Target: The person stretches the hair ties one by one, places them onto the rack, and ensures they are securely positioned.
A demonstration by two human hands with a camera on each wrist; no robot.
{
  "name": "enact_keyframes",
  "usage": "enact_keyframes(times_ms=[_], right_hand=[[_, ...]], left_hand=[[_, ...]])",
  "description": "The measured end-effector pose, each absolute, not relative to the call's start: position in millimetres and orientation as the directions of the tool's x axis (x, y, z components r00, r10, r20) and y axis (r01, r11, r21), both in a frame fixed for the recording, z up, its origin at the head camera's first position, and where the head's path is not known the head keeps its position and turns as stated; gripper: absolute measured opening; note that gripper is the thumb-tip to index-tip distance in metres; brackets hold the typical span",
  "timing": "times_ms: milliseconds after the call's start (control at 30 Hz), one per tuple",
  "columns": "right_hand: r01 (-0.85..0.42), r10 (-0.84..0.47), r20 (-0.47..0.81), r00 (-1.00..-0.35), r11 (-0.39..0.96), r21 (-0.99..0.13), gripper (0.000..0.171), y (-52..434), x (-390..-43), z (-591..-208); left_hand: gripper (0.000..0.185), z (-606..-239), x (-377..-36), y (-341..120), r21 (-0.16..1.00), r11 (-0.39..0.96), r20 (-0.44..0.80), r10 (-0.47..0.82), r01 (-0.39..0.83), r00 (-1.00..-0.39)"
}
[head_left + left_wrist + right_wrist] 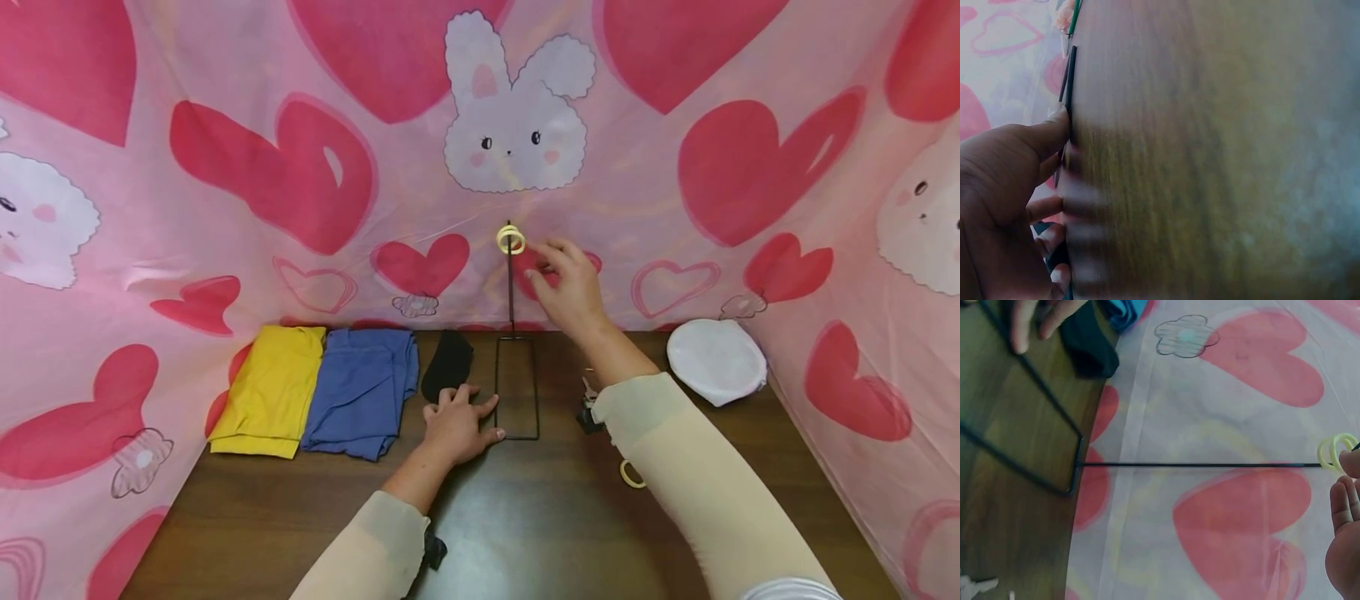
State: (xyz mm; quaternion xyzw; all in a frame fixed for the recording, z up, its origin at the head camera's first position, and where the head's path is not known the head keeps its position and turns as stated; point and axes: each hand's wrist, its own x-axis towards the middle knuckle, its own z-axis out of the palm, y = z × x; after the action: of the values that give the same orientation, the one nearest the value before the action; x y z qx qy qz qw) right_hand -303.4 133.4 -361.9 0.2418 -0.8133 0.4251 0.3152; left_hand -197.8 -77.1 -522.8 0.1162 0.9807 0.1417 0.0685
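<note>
A black wire stand [537, 392] has a flat rectangular base on the table and a tall upright rod. Two pale yellow rings [511, 240] hang near the rod's top; they also show as rings [1329, 453] at the right edge of the right wrist view. My right hand [572, 287] is just right of them, index fingertip close to the rings, thumb apart and lower. With my left hand [456, 425], I press thumb and index finger on the base's left side and front corner. In the left wrist view the thumb [1054, 128] rests against the black wire.
Left of the stand lie a black folded cloth item [447, 365], a blue folded cloth [360, 392] and a yellow folded cloth [273, 387]. Keys [590, 408] and another yellow ring [632, 474] lie near my right sleeve. A white round pouch [716, 360] sits at the back right.
</note>
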Motion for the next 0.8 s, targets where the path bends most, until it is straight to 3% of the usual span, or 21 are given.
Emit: enact_keyframes(times_ms=[433,800], right_hand=[[-0.689,-0.216,0.701,-0.679,0.515,-0.509,0.039,168.3,-267.9,-385.9],[-0.674,-0.221,0.681,-0.698,0.524,-0.52,0.041,192.2,-243.2,-411.6]], left_hand=[[0.066,-521.8,-196.4,-76.7,0.294,0.935,-0.114,0.242,0.2,-0.964],[0.066,-519.5,-195.8,-76.6,0.293,0.934,-0.103,0.245,0.206,-0.964]])
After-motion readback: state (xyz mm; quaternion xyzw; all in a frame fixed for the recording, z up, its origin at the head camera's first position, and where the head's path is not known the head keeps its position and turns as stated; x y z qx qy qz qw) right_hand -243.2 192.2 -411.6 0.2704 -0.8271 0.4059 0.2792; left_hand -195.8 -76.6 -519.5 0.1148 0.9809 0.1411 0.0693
